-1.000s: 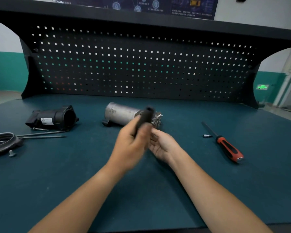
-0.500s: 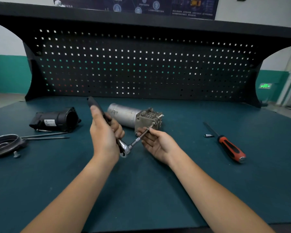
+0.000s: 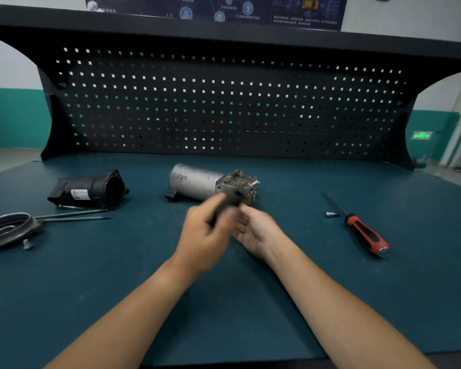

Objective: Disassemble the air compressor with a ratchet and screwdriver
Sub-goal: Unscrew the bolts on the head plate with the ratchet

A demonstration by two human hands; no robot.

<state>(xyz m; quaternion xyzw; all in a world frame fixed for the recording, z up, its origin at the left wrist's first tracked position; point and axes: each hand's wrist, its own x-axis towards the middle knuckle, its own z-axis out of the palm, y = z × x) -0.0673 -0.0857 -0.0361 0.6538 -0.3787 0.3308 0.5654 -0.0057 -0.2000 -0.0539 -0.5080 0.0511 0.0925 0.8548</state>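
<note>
The air compressor point(image 3: 197, 181), a silver cylinder with a cast metal head at its right end, lies on its side mid-table. My left hand point(image 3: 206, 233), blurred with motion, is closed around the dark ratchet handle point(image 3: 220, 209) just in front of the compressor head. The ratchet's head and extension are hidden behind my hands. My right hand point(image 3: 256, 230) sits palm-up beside it, fingers by the extension near the compressor; whether it grips is unclear. A red-and-black screwdriver point(image 3: 362, 231) lies to the right.
A black plastic housing point(image 3: 91, 189) lies at the left, with two long bolts point(image 3: 72, 215) in front of it. A round metal cover point(image 3: 8, 230) and a small screw point(image 3: 27, 244) sit at the far left. A small socket point(image 3: 330, 214) rests by the screwdriver shaft. A pegboard point(image 3: 224, 107) backs the bench.
My left hand has swung the ratchet handle from the upper left back to the right, towards the compressor head. My right hand has stayed at the extension.
</note>
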